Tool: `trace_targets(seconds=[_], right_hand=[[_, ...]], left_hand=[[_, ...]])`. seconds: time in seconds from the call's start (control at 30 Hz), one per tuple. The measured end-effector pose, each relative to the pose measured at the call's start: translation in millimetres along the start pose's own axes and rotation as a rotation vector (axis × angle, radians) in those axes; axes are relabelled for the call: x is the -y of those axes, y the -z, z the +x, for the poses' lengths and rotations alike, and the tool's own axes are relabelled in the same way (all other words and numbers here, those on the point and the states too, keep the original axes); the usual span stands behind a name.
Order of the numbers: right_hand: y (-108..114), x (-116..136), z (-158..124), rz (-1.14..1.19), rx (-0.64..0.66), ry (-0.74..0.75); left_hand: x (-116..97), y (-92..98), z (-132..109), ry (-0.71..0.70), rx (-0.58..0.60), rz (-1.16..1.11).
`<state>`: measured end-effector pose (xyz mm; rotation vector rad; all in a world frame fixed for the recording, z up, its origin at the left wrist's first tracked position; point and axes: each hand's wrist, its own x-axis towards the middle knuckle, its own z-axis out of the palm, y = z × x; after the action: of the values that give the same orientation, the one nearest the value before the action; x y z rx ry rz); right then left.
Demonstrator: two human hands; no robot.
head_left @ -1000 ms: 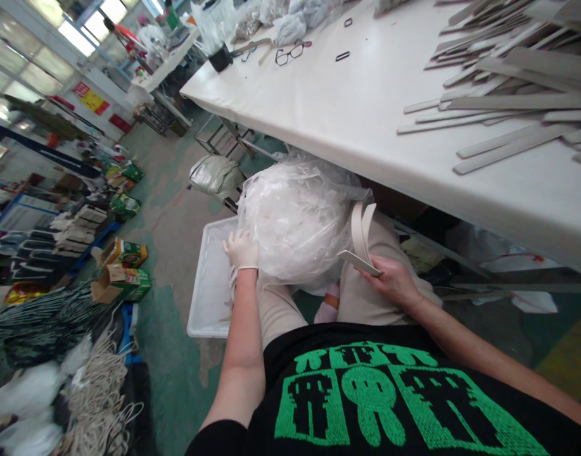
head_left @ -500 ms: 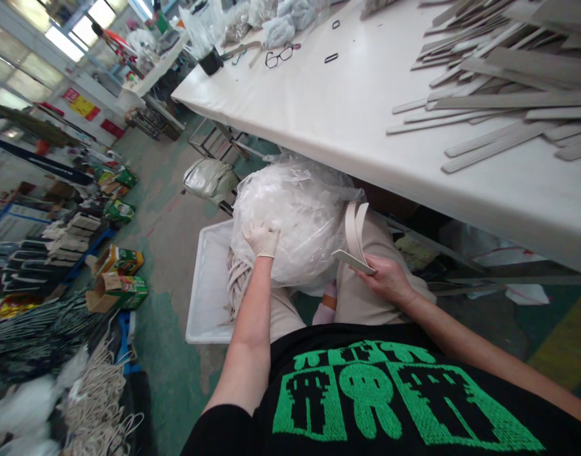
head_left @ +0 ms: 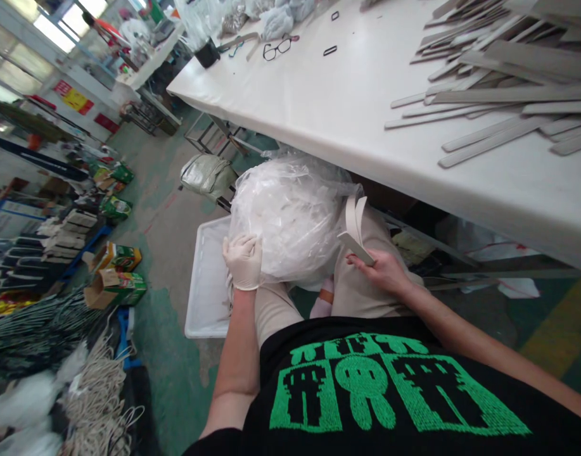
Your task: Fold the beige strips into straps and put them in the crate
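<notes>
My left hand (head_left: 244,261), in a pale thin glove, is at the left edge of a big clear plastic bag (head_left: 300,215) full of white, filmy material. Its fingers are curled closed, and whatever they may hold is hidden. Over my right thigh, my bare right hand (head_left: 384,272) grips beige strips (head_left: 353,218). Two of their ends curve upward and one flat end points left. The bag rests between my knees, under the table's edge. Beside it is a white plastic bin (head_left: 205,272), with beige strips inside partly covered by my left hand and arm.
On the white table (head_left: 347,107) lie a pile of grey-beige strips (head_left: 504,95), eyeglasses (head_left: 277,49) and small dark buckles (head_left: 330,50). A wrapped bundle (head_left: 207,174) sits beyond the bin. Cartons (head_left: 116,288) and cord heaps (head_left: 97,392) line the left floor. Other people work far back.
My left hand has drawn back from the top of the bag to its left edge, and its fingers have curled. My right hand keeps the strips, shifting only slightly.
</notes>
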<state>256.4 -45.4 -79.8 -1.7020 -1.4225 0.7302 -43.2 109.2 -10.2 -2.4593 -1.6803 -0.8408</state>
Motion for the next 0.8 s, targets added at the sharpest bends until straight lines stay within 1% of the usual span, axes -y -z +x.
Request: trace_targets(seconds=[0.07, 0.13, 0.2, 0.27, 0.33, 0.4, 0.5, 0.57, 0.6, 0.67, 0.73, 0.77, 0.8], right_hand=[[3.5, 8.5, 2.2, 0.223, 0.035, -0.161], [4.1, 20.8, 4.6, 0.424, 0.087, -0.3], [-0.8, 35.6, 7.8, 0.566, 0.178, -0.365], [-12.0, 50.9, 12.4, 0.661, 0.31, -0.383], [-27.7, 64.5, 18.2, 0.704, 0.429, -0.397], [-44.5, 75.3, 24.2, 0.708, 0.496, -0.417], [-64.1, 87.1, 30.8, 0.671, 0.542, -0.444], [-70.7, 93.7, 33.5, 0.646, 0.54, -0.45], [-72.1, 96.7, 34.6, 0.64, 0.524, -0.45], [-71.3, 102.2, 37.3, 0.643, 0.477, -0.437], [-67.2, 106.2, 41.6, 0.647, 0.433, -0.406], [-64.5, 107.6, 44.5, 0.649, 0.408, -0.385], [-61.7, 108.5, 47.9, 0.653, 0.381, -0.362]], left_hand=[[-11.5, 18.2, -21.2, -0.043, 0.033, -0.028], [-24.3, 32.2, -43.4, -0.061, 0.099, -0.062], [-36.1, 40.8, -63.1, -0.064, 0.173, -0.12], [-45.1, 43.9, -77.9, -0.066, 0.245, -0.18], [-50.6, 43.1, -87.4, -0.071, 0.311, -0.213], [-53.4, 40.3, -92.8, -0.074, 0.365, -0.226], [-55.3, 34.9, -98.1, -0.045, 0.42, -0.272], [-57.1, 30.4, -101.8, 0.037, 0.431, -0.361], [-58.4, 27.7, -103.9, 0.117, 0.428, -0.431], [-61.7, 21.8, -107.6, 0.344, 0.455, -0.636], [-65.9, 16.3, -109.8, 0.577, 0.531, -0.875], [-68.4, 14.3, -109.9, 0.661, 0.578, -0.982], [-70.9, 12.9, -109.5, 0.714, 0.629, -1.072]])
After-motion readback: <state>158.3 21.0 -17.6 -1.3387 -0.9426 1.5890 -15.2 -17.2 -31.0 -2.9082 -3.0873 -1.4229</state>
